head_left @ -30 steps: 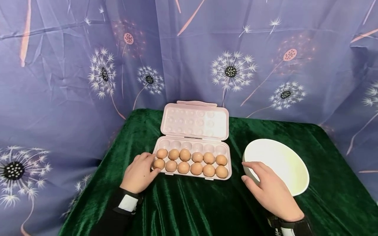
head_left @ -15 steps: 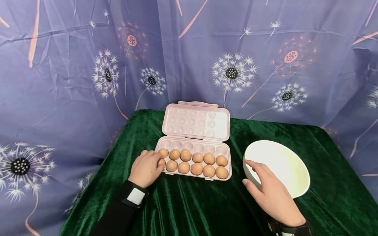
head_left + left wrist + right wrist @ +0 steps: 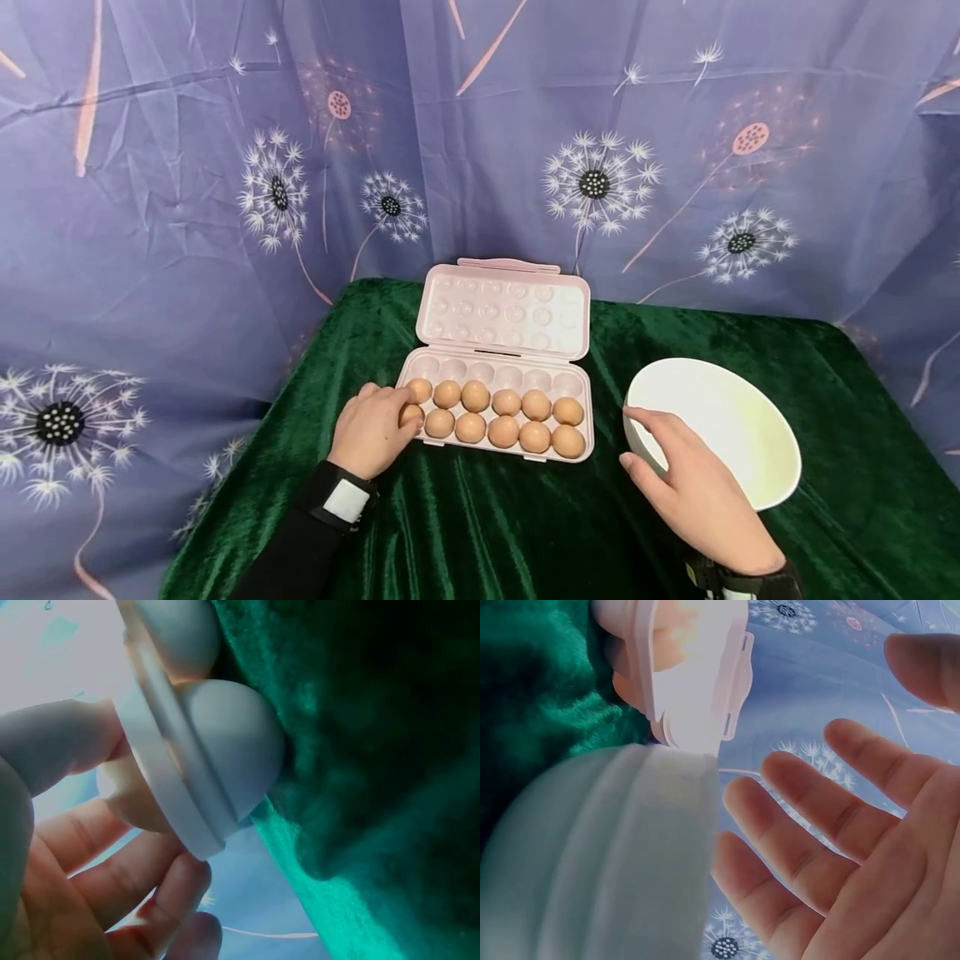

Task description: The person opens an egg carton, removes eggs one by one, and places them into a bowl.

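While L hand (image 3: 371, 433) pinches end egg (image 3: 133, 801) in carton (image 3: 508, 377), R hand (image 3: 699, 492) is spread nr bowl (image 3: 712, 400).

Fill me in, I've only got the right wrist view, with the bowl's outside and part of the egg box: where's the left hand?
Observer: The left hand is at the left end of the egg box, thumb and fingers around an egg there.
Operator: And how full is the box?
Observer: The front and middle rows hold six eggs each; the back row of pockets is bare.
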### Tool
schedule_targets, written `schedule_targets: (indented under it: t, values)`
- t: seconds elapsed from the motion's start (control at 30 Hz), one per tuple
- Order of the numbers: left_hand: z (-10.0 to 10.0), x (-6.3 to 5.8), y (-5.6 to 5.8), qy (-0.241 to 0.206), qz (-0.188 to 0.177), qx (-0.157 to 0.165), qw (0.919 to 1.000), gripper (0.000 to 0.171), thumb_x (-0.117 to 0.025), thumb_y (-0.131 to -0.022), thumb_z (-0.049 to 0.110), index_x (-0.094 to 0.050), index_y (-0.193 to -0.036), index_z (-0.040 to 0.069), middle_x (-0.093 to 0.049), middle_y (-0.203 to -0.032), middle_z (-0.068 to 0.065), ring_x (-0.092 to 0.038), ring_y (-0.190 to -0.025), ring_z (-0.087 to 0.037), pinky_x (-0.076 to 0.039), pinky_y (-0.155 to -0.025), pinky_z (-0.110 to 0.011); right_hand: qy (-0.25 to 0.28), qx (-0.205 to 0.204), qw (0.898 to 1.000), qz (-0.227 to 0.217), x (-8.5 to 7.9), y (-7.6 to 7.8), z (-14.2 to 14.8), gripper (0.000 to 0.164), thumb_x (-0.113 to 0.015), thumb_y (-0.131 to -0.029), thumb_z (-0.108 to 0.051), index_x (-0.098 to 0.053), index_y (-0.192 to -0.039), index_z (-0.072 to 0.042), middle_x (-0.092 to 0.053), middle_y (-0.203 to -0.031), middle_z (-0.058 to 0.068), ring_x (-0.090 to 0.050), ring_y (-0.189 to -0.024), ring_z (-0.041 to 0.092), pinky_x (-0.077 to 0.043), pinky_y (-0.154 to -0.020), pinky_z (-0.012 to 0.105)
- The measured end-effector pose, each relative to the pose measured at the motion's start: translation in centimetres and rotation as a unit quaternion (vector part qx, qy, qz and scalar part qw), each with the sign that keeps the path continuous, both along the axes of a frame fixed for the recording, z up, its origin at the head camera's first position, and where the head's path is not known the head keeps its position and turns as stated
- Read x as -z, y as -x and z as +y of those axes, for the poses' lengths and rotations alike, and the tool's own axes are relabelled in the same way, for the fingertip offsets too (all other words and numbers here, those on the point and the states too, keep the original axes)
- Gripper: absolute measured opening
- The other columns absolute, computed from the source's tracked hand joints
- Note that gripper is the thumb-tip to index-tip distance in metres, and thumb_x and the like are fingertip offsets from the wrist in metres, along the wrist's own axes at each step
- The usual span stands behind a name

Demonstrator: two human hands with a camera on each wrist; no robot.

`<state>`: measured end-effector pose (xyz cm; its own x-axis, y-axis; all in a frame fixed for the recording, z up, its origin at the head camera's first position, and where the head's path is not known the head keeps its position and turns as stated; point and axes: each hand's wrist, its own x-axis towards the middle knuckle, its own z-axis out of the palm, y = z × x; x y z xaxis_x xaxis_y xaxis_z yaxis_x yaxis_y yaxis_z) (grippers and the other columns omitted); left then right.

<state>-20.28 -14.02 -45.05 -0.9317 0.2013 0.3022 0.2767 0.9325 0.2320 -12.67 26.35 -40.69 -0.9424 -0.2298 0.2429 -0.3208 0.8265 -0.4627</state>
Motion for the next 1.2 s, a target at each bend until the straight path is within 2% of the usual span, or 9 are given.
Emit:
schedule_targets:
  t: [0.2,0.37,0.47,0.6,0.8,0.93,1.0,1.13,1.2]
  values:
    - [-0.1,-0.6,-0.3,-0.032,-0.014,-0.017,0.9992,0.028,-0.077,-0.086,0.031,-0.074,-0.109,0.016,-0.07,-0.097,-0.002,-0.061,-0.089,-0.026,-0.049,-0.07,-0.044,-0.001,0.0,1.0,0.016,-0.5,0.1,0.4,0.05,-0.064,-0.1,-0.034,-0.051,-0.146,-0.018,-0.056,-0.137,0.002,-0.054,-0.124,0.024,-0.049,-0.089,0.052]
    - [-0.1,-1.5,-0.7,-0.049,-0.02,-0.02,0.9984,0.028,-0.076,-0.087,0.031,-0.073,-0.111,0.017,-0.067,-0.096,-0.001,-0.063,-0.078,-0.022,-0.049,-0.061,-0.042,-0.003,-0.004,1.0,0.008,-0.7,0.0,0.3,0.049,-0.062,-0.101,-0.038,-0.052,-0.145,-0.019,-0.056,-0.136,0.002,-0.055,-0.123,0.024,-0.05,-0.089,0.052]
    - [0.2,-2.1,-1.4,-0.064,-0.009,-0.008,0.9978,0.027,-0.074,-0.089,0.03,-0.073,-0.112,0.017,-0.068,-0.098,-0.001,-0.063,-0.074,-0.02,-0.049,-0.058,-0.04,-0.005,-0.009,1.0,-0.002,-0.7,-0.1,0.1,0.048,-0.062,-0.101,-0.038,-0.052,-0.145,-0.021,-0.056,-0.137,0.001,-0.056,-0.123,0.023,-0.05,-0.09,0.052]
    - [1.5,-3.4,-2.5,-0.105,0.01,0.033,0.9938,0.027,-0.073,-0.091,0.032,-0.073,-0.115,0.019,-0.069,-0.1,0.006,-0.064,-0.075,-0.016,-0.05,-0.061,-0.037,-0.009,-0.026,1.0,0.0,-0.7,-0.2,-0.7,0.047,-0.062,-0.101,-0.04,-0.053,-0.143,-0.021,-0.056,-0.136,-0.003,-0.057,-0.122,0.019,-0.052,-0.09,0.049]
    - [5.1,-5.2,-4.1,-0.165,0.017,0.125,0.9781,0.028,-0.077,-0.089,0.034,-0.071,-0.114,0.023,-0.065,-0.093,0.014,-0.063,-0.074,-0.005,-0.051,-0.065,-0.028,-0.011,-0.081,0.996,0.043,-0.8,-0.5,-3.2,0.048,-0.07,-0.096,-0.034,-0.056,-0.141,-0.022,-0.057,-0.133,-0.01,-0.058,-0.119,0.011,-0.054,-0.09,0.042]
    - [7.8,-5.4,-4.8,-0.198,0.007,0.196,0.9603,0.024,-0.076,-0.089,0.033,-0.071,-0.111,0.024,-0.066,-0.094,0.016,-0.062,-0.076,-0.003,-0.051,-0.067,-0.024,0.003,-0.131,0.989,0.07,-0.7,-0.8,-4.9,0.055,-0.076,-0.092,-0.031,-0.054,-0.142,-0.027,-0.055,-0.132,-0.012,-0.06,-0.111,0.005,-0.055,-0.085,0.035]
    - [8.9,-5.4,-5.1,-0.216,-0.014,0.225,0.9499,0.023,-0.075,-0.09,0.034,-0.071,-0.11,0.025,-0.065,-0.093,0.017,-0.062,-0.077,-0.003,-0.051,-0.068,-0.023,0.009,-0.15,0.986,0.073,-0.7,-1.0,-5.6,0.058,-0.078,-0.09,-0.029,-0.053,-0.143,-0.03,-0.054,-0.134,-0.013,-0.059,-0.112,0.003,-0.055,-0.085,0.033]
    - [10.7,-5.3,-5.6,-0.24,-0.053,0.248,0.937,0.024,-0.074,-0.091,0.039,-0.07,-0.113,0.029,-0.064,-0.096,0.019,-0.06,-0.08,-0.001,-0.051,-0.07,-0.022,0.021,-0.162,0.983,0.077,-0.5,-1.3,-6.6,0.062,-0.08,-0.088,-0.027,-0.052,-0.144,-0.031,-0.053,-0.138,-0.016,-0.057,-0.118,0.003,-0.054,-0.09,0.034]
    - [11.2,-5.4,-5.8,-0.254,-0.067,0.253,0.931,0.027,-0.075,-0.091,0.041,-0.069,-0.115,0.03,-0.065,-0.098,0.02,-0.06,-0.081,-0.001,-0.052,-0.07,-0.023,0.031,-0.16,0.983,0.081,-0.5,-1.4,-6.8,0.06,-0.081,-0.087,-0.027,-0.055,-0.14,-0.029,-0.054,-0.135,-0.017,-0.057,-0.115,0.002,-0.054,-0.09,0.033]
